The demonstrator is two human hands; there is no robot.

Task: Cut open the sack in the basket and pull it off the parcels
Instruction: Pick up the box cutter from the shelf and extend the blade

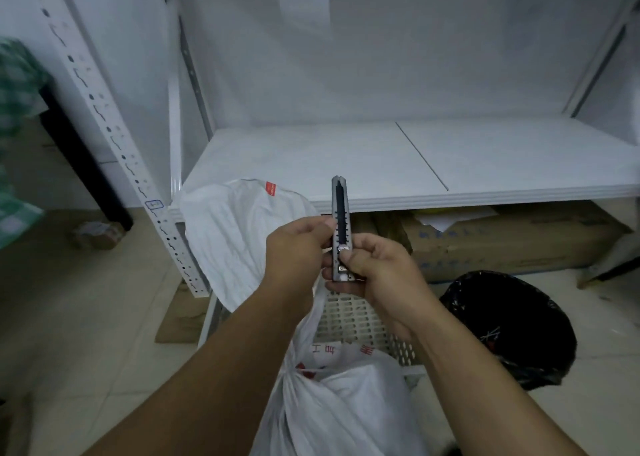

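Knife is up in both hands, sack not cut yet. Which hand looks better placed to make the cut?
Probably the right hand: it wraps the lower handle of the knife, thumb on the slider. The left hand only pinches the knife's side, so it could drop to steady the sack in the basket.

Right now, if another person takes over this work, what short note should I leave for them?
Left hand: pinches the grey utility knife at its side.
Right hand: holds the knife's lower end, thumb on the slider; no blade visibly out.
White woven sack: tied, uncut, in the white perforated plastic basket below the hands.
Done: knife picked up.
Left: extend the blade, cut the sack, pull it off the parcels.
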